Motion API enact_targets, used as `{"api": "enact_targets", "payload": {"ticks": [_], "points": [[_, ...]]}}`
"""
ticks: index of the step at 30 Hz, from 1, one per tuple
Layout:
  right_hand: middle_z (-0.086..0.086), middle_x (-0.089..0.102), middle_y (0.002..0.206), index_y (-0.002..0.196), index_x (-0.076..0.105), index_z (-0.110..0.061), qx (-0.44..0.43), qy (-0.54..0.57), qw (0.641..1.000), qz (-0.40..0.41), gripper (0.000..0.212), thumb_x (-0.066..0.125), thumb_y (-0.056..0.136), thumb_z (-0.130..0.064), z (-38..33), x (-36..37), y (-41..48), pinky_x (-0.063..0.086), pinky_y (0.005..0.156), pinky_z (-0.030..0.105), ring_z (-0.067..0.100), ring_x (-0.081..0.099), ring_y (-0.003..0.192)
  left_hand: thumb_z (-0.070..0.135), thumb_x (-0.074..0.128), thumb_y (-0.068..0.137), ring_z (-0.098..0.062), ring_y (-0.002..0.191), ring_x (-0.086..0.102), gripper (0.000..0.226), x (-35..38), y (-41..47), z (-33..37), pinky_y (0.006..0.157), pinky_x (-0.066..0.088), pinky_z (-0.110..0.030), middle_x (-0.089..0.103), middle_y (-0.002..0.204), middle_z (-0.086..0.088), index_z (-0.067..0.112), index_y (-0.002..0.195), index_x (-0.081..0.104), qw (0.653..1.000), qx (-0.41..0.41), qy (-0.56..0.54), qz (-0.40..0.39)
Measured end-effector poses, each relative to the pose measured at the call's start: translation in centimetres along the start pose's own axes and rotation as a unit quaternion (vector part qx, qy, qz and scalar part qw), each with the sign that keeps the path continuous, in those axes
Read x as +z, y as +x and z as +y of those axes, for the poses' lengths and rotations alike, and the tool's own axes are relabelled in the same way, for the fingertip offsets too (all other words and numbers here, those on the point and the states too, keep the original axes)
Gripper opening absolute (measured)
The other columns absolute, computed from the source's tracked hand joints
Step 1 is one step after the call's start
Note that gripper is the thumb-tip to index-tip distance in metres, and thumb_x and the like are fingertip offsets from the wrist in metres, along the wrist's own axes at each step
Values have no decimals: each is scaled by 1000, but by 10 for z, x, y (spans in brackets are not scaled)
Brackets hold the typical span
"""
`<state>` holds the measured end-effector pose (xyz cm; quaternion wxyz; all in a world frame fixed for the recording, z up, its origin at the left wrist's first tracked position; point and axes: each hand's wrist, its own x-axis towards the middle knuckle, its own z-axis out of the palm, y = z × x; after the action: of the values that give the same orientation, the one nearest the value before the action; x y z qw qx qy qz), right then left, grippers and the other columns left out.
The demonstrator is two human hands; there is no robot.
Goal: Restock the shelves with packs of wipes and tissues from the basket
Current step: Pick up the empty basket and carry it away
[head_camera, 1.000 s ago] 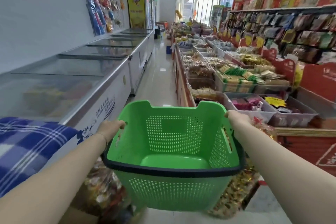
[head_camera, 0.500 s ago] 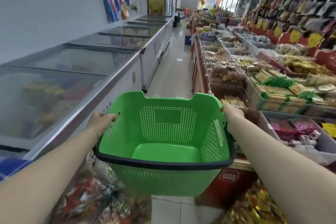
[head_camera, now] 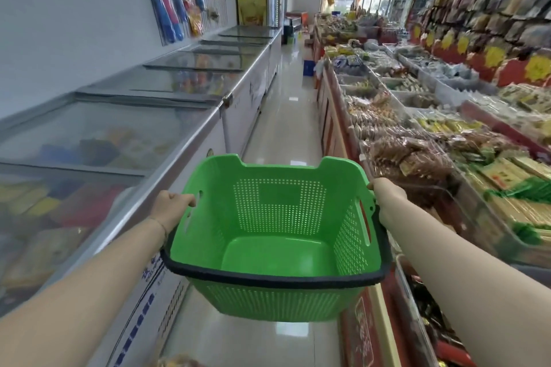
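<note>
In the lower middle of the frame the green basket hangs in the air over the aisle, carried by its two side rims. The left hand has its fingers curled over the left rim. The right hand is wrapped round the right rim beside the handle slot, though most of its fingers are hidden behind the wall.

The basket shows a bare bottom with no packs of wipes or tissues, so the first risk is reaching a shelf with nothing to put on it.

On the right, the forearm and the basket's corner pass close to the open snack bins, and a swing that way could knock packets out. On the left the freezers narrow the aisle. The glossy floor ahead looks slippery. At the upper right, the snack shelves show no wipes that I can make out, so this may be the wrong aisle.
</note>
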<state>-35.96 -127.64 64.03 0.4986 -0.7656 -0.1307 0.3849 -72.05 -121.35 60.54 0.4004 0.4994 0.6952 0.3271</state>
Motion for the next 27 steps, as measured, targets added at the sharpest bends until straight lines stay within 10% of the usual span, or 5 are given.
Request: {"api": "enact_targets", "payload": {"ticks": [3,8,13,18,27], "points": [[13,54,123,132,45,-2,8,-9,1000,5,41,48,92,-12,-25,38,64,42,99,37,26,52,115,18,62,82,-25,110,44,45,24,67,15,102,35,-48,49,121,-11,0,121,49,1000,3,2,-25],[5,42,78,121,51,2,14,-22,999,-31,31,46,94,-13,-86,106,185,35,65,28,17,35,62,19,61,82,-25,101,51,29,67,184,50,95,42,-47,56,105,-8,1,104,56,999,-35,8,-16],[10,50,101,129,46,0,15,-50,997,-61,37,45,95,-13,-167,167,293,36,78,33,23,43,76,8,56,88,-11,70,42,13,118,294,113,90,39,-39,46,79,-3,7,79,46,998,-53,-23,-8],[10,48,104,131,44,0,18,-42,998,-37,42,51,91,-13,-227,223,378,34,76,33,25,44,87,11,57,87,-39,114,49,19,150,393,160,103,35,-53,46,131,-28,4,101,46,997,-58,-44,-12],[17,46,137,135,39,0,31,-44,998,-11,45,50,94,-13,-309,345,510,35,105,42,31,42,128,10,55,83,-50,125,41,20,188,614,217,102,34,-59,50,113,-34,-3,96,49,997,-42,-56,-24]]}}
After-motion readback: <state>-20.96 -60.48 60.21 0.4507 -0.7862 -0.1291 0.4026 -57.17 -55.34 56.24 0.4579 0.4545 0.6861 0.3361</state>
